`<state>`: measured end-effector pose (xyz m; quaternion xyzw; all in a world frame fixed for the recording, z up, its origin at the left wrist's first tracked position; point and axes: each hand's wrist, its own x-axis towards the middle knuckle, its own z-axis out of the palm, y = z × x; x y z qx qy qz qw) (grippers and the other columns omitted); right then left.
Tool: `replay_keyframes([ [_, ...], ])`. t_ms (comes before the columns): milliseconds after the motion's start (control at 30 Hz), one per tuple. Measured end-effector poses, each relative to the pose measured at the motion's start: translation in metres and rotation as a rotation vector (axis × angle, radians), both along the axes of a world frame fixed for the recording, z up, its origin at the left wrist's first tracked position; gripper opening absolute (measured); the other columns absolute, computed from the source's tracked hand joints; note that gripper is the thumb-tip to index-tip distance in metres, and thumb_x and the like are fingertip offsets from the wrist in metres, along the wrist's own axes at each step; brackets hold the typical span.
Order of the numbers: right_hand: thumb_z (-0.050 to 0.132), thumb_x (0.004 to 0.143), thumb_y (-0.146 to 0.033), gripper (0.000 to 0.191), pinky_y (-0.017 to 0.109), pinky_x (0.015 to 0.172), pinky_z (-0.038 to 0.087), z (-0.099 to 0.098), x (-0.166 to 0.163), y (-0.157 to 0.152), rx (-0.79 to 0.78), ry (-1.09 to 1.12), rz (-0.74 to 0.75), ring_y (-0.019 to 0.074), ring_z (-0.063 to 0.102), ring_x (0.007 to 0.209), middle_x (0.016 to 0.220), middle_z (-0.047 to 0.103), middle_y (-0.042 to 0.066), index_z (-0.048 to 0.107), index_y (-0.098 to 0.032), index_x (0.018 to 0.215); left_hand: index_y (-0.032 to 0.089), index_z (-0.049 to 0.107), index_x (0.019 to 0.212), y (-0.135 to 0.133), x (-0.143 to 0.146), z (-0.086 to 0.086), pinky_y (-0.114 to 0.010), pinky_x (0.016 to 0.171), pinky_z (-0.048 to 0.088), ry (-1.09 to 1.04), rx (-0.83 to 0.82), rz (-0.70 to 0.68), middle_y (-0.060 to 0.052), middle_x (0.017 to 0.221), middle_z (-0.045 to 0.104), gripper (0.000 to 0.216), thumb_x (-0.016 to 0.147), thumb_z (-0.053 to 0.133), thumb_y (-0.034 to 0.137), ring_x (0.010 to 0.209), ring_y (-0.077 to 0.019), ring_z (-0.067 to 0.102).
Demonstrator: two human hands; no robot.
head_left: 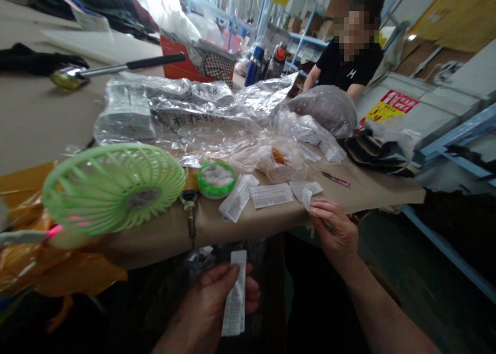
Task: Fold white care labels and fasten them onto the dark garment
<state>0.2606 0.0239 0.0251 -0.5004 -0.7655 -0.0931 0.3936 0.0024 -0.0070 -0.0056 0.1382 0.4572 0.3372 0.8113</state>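
Observation:
My left hand (217, 297) is closed around a few narrow white printed labels (234, 297), pinched under the thumb below the table edge. At the table's front edge, my right hand (335, 230) pinches a small white label (307, 198) between thumb and fingers. Just beside it on the table lie more printed labels (272, 195), some in a fanned stack (237, 196). A round green tub (216, 180) with white padding in it sits left of these labels. Thread snips (335, 179) with a pink handle rest behind my right hand.
A green fan (116, 188) stands at the left, with a screwdriver-like tool (189, 209) at the table edge. Clear plastic bags of paper bundles (127, 111) cover the middle. A small bag (282, 160) holds something orange. Across the table is a person (349, 54) behind a filled bag (323, 108).

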Motion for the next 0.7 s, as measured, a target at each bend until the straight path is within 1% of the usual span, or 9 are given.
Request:
replay_keyframes([
  [67, 0.06, 0.081, -0.006, 0.028, 0.047, 0.093, 0.048, 0.002, -0.025, -0.017, -0.04, 0.034, 0.099, 0.025, 0.058, 0.109, 0.103, 0.066, 0.007, 0.065, -0.023, 0.103, 0.011, 0.068, 0.087, -0.002, -0.001, 0.003, -0.031, 0.062, 0.052, -0.024, 0.033, -0.025, -0.008, 0.069, 0.071, 0.027, 0.075, 0.068, 0.035, 0.064, -0.0192, 0.067],
  [133, 0.06, 0.081, -0.008, 0.025, 0.047, 0.093, 0.048, -0.001, -0.054, -0.035, -0.128, -0.002, 0.293, 0.0273, 0.055, 0.115, 0.107, 0.065, 0.009, 0.064, -0.02, 0.102, 0.011, 0.068, 0.086, -0.002, -0.001, 0.005, -0.029, 0.06, 0.051, -0.076, 0.05, -0.026, -0.008, 0.07, 0.071, 0.024, 0.076, 0.066, 0.033, 0.062, -0.0182, 0.066],
  [200, 0.059, 0.083, -0.01, 0.018, 0.046, 0.093, 0.048, -0.008, -0.08, -0.047, -0.161, -0.082, 0.448, 0.0265, 0.055, 0.114, 0.104, 0.067, 0.009, 0.065, -0.018, 0.098, 0.011, 0.069, 0.084, -0.002, -0.001, 0.005, -0.025, 0.059, 0.049, -0.156, 0.079, 0.019, -0.007, 0.072, 0.07, 0.02, 0.077, 0.065, 0.029, 0.06, -0.0146, 0.063],
  [267, 0.054, 0.087, -0.012, 0.014, 0.043, 0.093, 0.049, -0.018, -0.098, -0.053, -0.146, -0.128, 0.521, 0.024, 0.057, 0.112, 0.1, 0.069, 0.009, 0.066, -0.016, 0.093, 0.011, 0.069, 0.079, -0.002, -0.001, 0.004, -0.021, 0.058, 0.046, -0.218, 0.089, 0.064, -0.005, 0.071, 0.069, 0.013, 0.075, 0.066, 0.023, 0.061, -0.0118, 0.061],
  [367, 0.05, 0.089, -0.013, 0.016, 0.041, 0.094, 0.049, -0.03, -0.109, -0.052, -0.139, -0.169, 0.546, 0.0218, 0.059, 0.111, 0.098, 0.071, 0.008, 0.066, -0.016, 0.09, 0.012, 0.069, 0.074, -0.003, -0.003, 0.003, -0.019, 0.057, 0.044, -0.254, 0.101, 0.107, -0.004, 0.07, 0.068, 0.009, 0.076, 0.065, 0.019, 0.061, -0.0101, 0.06],
  [433, 0.052, 0.089, -0.013, 0.015, 0.041, 0.096, 0.048, -0.032, -0.108, -0.049, -0.14, -0.195, 0.553, 0.0214, 0.058, 0.112, 0.099, 0.071, 0.007, 0.066, -0.016, 0.09, 0.012, 0.069, 0.074, -0.003, -0.003, 0.003, -0.019, 0.057, 0.044, -0.265, 0.115, 0.108, -0.004, 0.07, 0.068, 0.01, 0.078, 0.062, 0.019, 0.061, -0.0099, 0.059],
  [600, 0.051, 0.088, -0.011, 0.015, 0.041, 0.097, 0.047, -0.027, -0.108, -0.049, -0.152, -0.2, 0.553, 0.0222, 0.058, 0.112, 0.099, 0.071, 0.008, 0.066, -0.014, 0.09, 0.012, 0.068, 0.072, -0.004, -0.004, 0.003, -0.017, 0.057, 0.043, -0.309, 0.139, 0.129, -0.003, 0.069, 0.066, 0.013, 0.081, 0.06, 0.017, 0.06, -0.0079, 0.056],
  [700, 0.051, 0.087, -0.011, 0.016, 0.041, 0.097, 0.047, -0.026, -0.111, -0.05, -0.176, -0.192, 0.539, 0.0223, 0.058, 0.112, 0.098, 0.07, 0.009, 0.066, -0.014, 0.09, 0.012, 0.068, 0.072, -0.005, -0.004, 0.002, -0.017, 0.06, 0.043, -0.314, 0.142, 0.151, -0.003, 0.072, 0.066, 0.015, 0.082, 0.062, 0.021, 0.064, -0.0078, 0.057],
])
